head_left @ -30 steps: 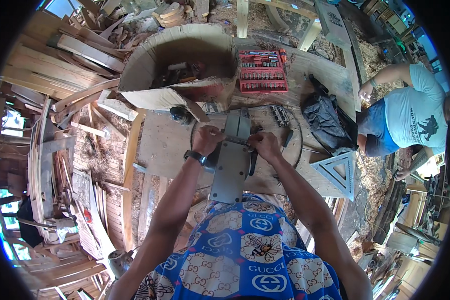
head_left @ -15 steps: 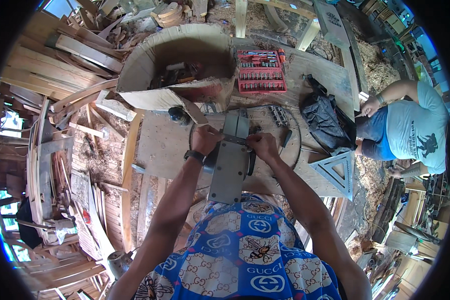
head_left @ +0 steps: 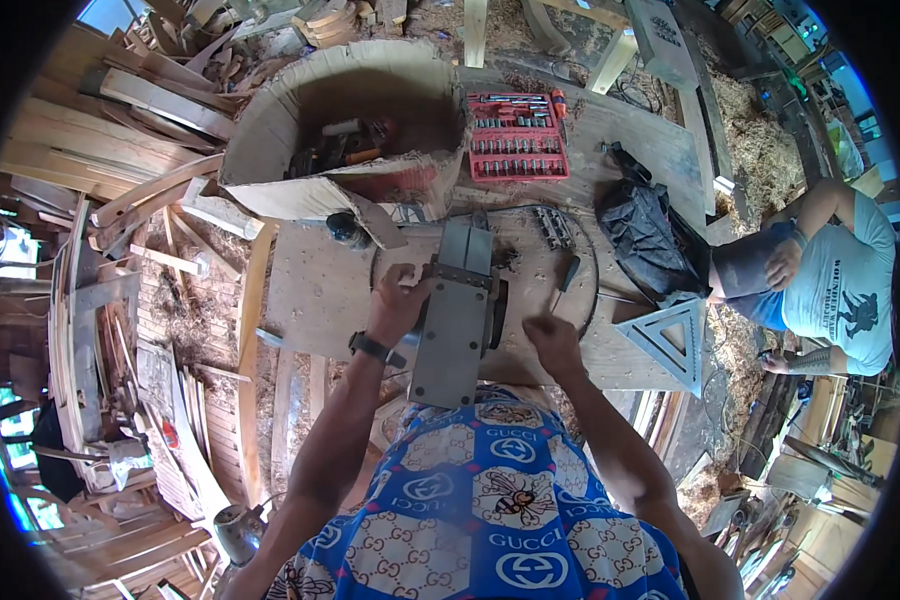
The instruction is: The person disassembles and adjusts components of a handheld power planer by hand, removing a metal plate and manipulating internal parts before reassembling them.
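Observation:
An electric planer (head_left: 448, 345), apparently sole up, rests upright against the bench edge in front of me, its flat grey metal plate dotted with screws. Beside its left edge is my left hand (head_left: 398, 305), fingers loosely bent and apart, thumb at the planer's side. My right hand (head_left: 553, 343) is off the planer, over the plywood to its right, with fingers curled closed. Whatever they may hold is hidden. A black-handled screwdriver (head_left: 567, 272) lies just beyond that hand, its shaft pointing toward the fingers.
A torn cardboard box (head_left: 255, 160) with tools stands at the far left of the plywood bench (head_left: 315, 290). Behind the planer lies a red socket set (head_left: 518, 170). A black bag (head_left: 650, 235) and a metal triangle square (head_left: 665, 340) are at right. A seated person (head_left: 840, 280) is farther right.
My right hand has left the planer's far end and moved right and nearer. My left hand has loosened and slid slightly nearer along the planer. The seated person's arm has shifted.

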`<state>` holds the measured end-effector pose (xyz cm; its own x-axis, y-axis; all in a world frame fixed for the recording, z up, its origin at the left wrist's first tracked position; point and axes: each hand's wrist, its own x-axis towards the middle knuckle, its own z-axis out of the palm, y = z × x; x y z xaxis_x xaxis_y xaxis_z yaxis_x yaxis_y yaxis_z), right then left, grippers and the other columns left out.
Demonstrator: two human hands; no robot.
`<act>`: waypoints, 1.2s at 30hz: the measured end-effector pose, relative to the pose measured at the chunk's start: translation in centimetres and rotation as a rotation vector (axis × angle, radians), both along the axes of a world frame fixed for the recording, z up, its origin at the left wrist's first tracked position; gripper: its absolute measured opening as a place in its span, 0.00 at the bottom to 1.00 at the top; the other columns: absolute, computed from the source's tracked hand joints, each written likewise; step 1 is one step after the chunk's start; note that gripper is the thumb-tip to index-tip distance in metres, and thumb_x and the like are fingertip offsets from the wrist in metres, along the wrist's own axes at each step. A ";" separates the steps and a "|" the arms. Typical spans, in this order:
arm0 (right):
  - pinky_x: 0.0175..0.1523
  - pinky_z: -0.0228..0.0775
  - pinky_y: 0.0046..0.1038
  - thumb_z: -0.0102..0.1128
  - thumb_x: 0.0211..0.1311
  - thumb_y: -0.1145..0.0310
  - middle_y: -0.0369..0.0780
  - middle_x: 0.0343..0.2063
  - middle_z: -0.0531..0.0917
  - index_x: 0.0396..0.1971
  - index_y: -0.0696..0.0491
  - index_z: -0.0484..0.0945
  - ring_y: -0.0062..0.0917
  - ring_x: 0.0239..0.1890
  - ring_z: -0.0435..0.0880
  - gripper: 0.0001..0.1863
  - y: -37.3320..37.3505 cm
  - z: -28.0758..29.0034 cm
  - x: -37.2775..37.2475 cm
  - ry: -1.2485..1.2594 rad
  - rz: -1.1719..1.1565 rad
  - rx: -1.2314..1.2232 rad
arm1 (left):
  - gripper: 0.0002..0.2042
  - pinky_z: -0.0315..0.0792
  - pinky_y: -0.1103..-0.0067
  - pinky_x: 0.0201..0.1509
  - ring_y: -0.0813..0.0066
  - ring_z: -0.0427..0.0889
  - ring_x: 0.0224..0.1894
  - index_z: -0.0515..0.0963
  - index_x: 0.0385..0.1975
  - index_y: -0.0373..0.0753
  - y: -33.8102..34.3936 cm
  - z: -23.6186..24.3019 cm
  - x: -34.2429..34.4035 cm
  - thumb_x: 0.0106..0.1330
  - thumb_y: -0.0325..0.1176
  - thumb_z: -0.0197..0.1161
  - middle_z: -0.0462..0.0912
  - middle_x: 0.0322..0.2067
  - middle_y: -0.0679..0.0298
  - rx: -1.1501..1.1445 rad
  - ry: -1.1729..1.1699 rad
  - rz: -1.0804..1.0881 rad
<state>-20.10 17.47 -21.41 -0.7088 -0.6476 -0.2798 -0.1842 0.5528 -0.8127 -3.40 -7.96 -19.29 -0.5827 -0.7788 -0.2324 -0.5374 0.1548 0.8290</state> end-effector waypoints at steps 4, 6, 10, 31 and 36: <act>0.44 0.77 0.33 0.62 0.60 0.59 0.48 0.29 0.87 0.35 0.56 0.87 0.33 0.34 0.88 0.15 8.2 -1.4 0.4 -0.273 0.427 0.406 | 0.29 0.75 0.68 0.55 0.58 0.82 0.52 0.73 0.54 0.27 0.8 -0.3 1.9 0.62 0.45 0.69 0.83 0.46 0.48 0.062 0.029 -0.025; 0.43 0.78 0.35 0.64 0.57 0.59 0.48 0.29 0.87 0.37 0.55 0.87 0.33 0.34 0.88 0.15 11.5 -4.7 1.6 -0.144 0.701 0.731 | 0.30 0.75 0.68 0.55 0.57 0.81 0.53 0.73 0.55 0.27 1.1 0.2 1.9 0.63 0.46 0.68 0.83 0.46 0.47 0.097 0.019 -0.032; 0.41 0.82 0.35 0.64 0.56 0.68 0.46 0.32 0.87 0.43 0.57 0.85 0.31 0.36 0.88 0.15 16.4 -6.7 2.2 -0.438 0.566 0.869 | 0.31 0.75 0.67 0.55 0.51 0.83 0.51 0.71 0.57 0.29 1.3 -1.6 2.4 0.65 0.49 0.65 0.82 0.49 0.43 0.070 -0.060 -0.033; 0.57 0.74 0.32 0.59 0.65 0.61 0.47 0.48 0.86 0.51 0.55 0.82 0.32 0.51 0.84 0.19 21.3 -16.0 9.6 -1.125 -0.154 0.000 | 0.24 0.76 0.67 0.53 0.53 0.83 0.50 0.75 0.53 0.30 1.3 -1.3 2.2 0.70 0.47 0.59 0.83 0.46 0.46 0.081 0.035 -0.161; 0.54 0.76 0.35 0.59 0.63 0.57 0.49 0.43 0.86 0.47 0.55 0.84 0.37 0.49 0.86 0.20 17.4 -13.3 8.0 -0.320 0.606 0.765 | 0.24 0.77 0.67 0.52 0.54 0.84 0.49 0.75 0.53 0.31 1.5 -1.1 1.9 0.70 0.48 0.59 0.83 0.46 0.47 0.114 0.023 -0.158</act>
<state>-12.06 34.85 -34.73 -0.1418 -0.4408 -0.8863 -0.4412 0.8297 -0.3421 -1.46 -6.46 -20.38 -0.7020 -0.6465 -0.2989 -0.4947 0.1407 0.8576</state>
